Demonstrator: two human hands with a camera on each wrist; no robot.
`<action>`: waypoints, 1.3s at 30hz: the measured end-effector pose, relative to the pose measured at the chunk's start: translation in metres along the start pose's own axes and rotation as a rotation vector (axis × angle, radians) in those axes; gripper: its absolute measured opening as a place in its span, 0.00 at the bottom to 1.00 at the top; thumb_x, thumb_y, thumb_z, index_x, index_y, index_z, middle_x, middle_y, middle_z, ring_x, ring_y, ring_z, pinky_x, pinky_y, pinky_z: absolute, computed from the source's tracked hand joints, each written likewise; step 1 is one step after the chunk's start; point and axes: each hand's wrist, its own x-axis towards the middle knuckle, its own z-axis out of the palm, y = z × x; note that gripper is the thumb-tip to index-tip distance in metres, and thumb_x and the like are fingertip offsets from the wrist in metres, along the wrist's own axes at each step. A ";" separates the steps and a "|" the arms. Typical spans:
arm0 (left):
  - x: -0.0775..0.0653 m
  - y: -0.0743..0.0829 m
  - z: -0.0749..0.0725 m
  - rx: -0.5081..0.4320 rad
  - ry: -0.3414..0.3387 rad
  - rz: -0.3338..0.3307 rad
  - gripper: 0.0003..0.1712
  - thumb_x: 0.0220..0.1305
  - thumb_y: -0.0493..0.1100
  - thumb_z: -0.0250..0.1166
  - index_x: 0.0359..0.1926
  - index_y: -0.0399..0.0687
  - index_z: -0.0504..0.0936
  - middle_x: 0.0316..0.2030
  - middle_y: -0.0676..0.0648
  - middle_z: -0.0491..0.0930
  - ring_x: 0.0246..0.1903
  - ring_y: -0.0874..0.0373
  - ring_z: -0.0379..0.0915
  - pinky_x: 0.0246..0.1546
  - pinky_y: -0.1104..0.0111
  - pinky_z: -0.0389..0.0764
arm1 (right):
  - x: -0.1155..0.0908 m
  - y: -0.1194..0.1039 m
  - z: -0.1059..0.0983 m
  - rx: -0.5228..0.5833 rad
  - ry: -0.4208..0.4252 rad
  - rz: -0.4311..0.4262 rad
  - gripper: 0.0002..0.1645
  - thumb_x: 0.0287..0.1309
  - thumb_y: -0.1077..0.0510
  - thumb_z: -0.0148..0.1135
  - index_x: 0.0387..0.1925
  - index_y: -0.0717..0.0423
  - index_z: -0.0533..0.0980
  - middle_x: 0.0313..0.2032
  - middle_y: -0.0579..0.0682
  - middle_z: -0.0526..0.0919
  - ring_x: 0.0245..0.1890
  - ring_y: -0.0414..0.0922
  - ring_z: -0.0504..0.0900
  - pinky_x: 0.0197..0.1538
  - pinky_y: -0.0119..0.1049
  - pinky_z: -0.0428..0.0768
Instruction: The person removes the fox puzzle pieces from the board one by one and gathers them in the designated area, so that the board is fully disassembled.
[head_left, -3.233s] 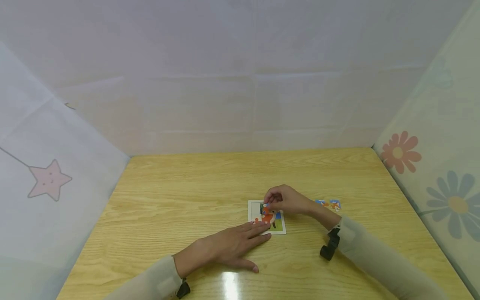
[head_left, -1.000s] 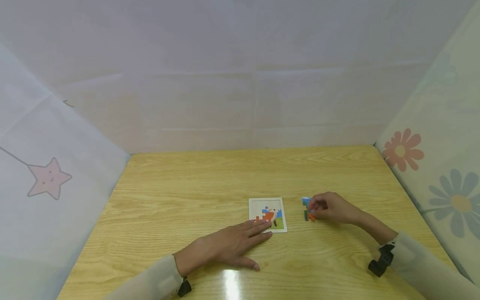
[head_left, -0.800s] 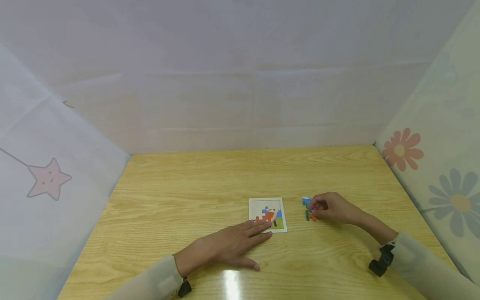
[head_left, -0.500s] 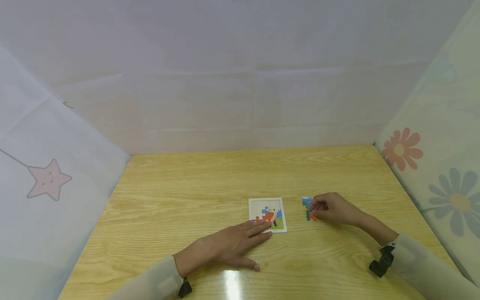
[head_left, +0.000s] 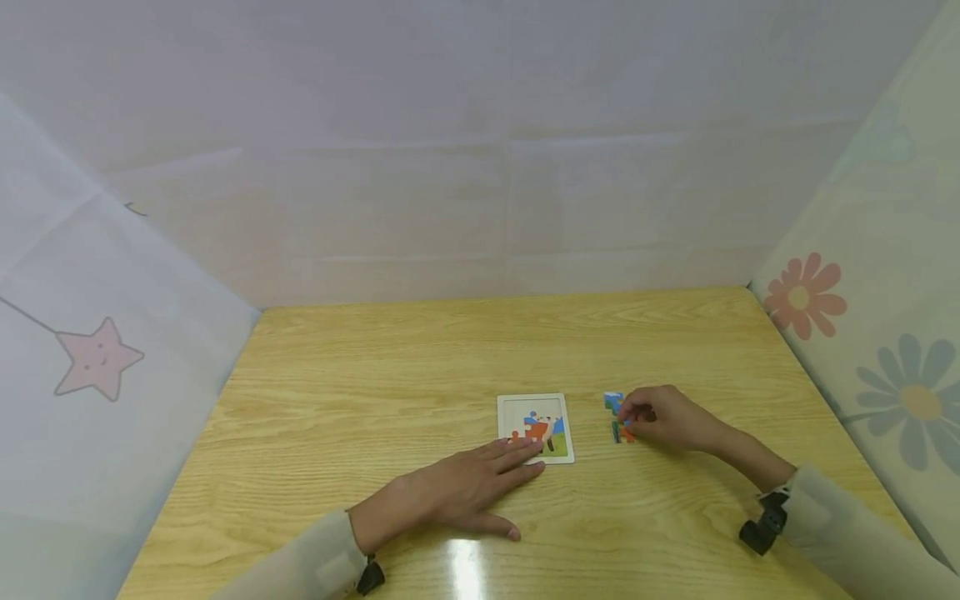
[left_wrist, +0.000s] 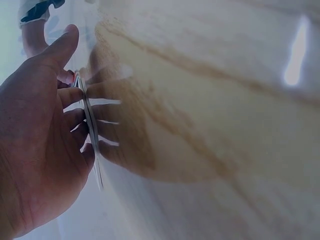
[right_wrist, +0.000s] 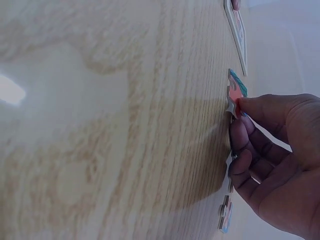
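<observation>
My left hand (head_left: 465,493) lies flat with straight fingers, its fingertips resting on the lower left of a white-framed jigsaw puzzle (head_left: 567,433). Part of an orange animal on blue and green shows inside the frame; the upper and left parts are bare board. To the right, my right hand (head_left: 667,421) pinches an orange puzzle piece with a dark green edge (right_wrist: 236,92) between thumb and fingers, at the table surface. Just behind it lies a blue and green piece (head_left: 612,402). In the right wrist view another loose piece (right_wrist: 226,215) lies below the curled fingers, which hide part of the group.
The wooden table (head_left: 375,358) carries the puzzle and loose pieces. Pale cloth walls enclose it at the back (head_left: 390,208) and both sides. Bright glare (head_left: 467,567) shows near the front edge. A dark camera strap (head_left: 765,525) sits on the right wrist.
My right hand has moved right from over the frame to the loose pieces, carrying the orange and green piece. Over the last second that piece has turned slightly. The left hand stays put.
</observation>
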 end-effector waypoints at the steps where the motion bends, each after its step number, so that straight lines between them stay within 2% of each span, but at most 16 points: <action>1: 0.000 0.000 0.000 -0.002 -0.001 -0.001 0.52 0.76 0.75 0.50 0.85 0.48 0.52 0.86 0.44 0.44 0.83 0.45 0.43 0.82 0.58 0.53 | 0.000 0.000 0.000 -0.002 0.000 -0.003 0.08 0.66 0.71 0.68 0.43 0.59 0.85 0.36 0.47 0.86 0.32 0.36 0.79 0.35 0.31 0.83; 9: 0.000 -0.001 0.000 -0.011 -0.005 0.004 0.52 0.76 0.74 0.50 0.85 0.48 0.52 0.86 0.43 0.43 0.83 0.43 0.43 0.82 0.58 0.53 | 0.001 0.002 0.001 -0.025 0.011 -0.013 0.07 0.65 0.68 0.71 0.42 0.57 0.84 0.35 0.46 0.85 0.32 0.35 0.77 0.34 0.31 0.81; 15: 0.002 -0.001 -0.001 -0.006 -0.014 0.002 0.51 0.77 0.74 0.50 0.85 0.48 0.52 0.86 0.44 0.44 0.83 0.45 0.44 0.82 0.59 0.53 | 0.008 -0.001 0.001 -0.037 0.011 -0.031 0.06 0.66 0.68 0.71 0.43 0.59 0.84 0.39 0.48 0.88 0.36 0.37 0.84 0.39 0.31 0.85; 19: 0.001 0.000 -0.001 0.009 -0.003 0.005 0.50 0.77 0.74 0.49 0.85 0.48 0.54 0.85 0.43 0.46 0.83 0.47 0.45 0.82 0.59 0.54 | 0.019 -0.011 0.005 -0.034 -0.003 -0.039 0.06 0.66 0.67 0.71 0.44 0.58 0.85 0.41 0.50 0.89 0.38 0.39 0.86 0.40 0.32 0.85; 28: 0.001 0.001 -0.002 -0.016 -0.003 -0.004 0.49 0.78 0.73 0.48 0.85 0.49 0.54 0.85 0.44 0.46 0.84 0.49 0.44 0.82 0.59 0.53 | 0.050 -0.027 0.017 -0.063 -0.029 -0.064 0.06 0.66 0.66 0.72 0.43 0.57 0.86 0.37 0.46 0.87 0.35 0.35 0.80 0.38 0.32 0.83; 39: 0.001 0.001 -0.002 -0.021 -0.001 -0.007 0.49 0.78 0.73 0.46 0.85 0.49 0.53 0.86 0.45 0.44 0.84 0.51 0.41 0.83 0.59 0.51 | 0.081 -0.039 0.032 -0.049 -0.075 -0.128 0.07 0.68 0.67 0.69 0.46 0.60 0.85 0.39 0.51 0.87 0.37 0.37 0.80 0.40 0.31 0.83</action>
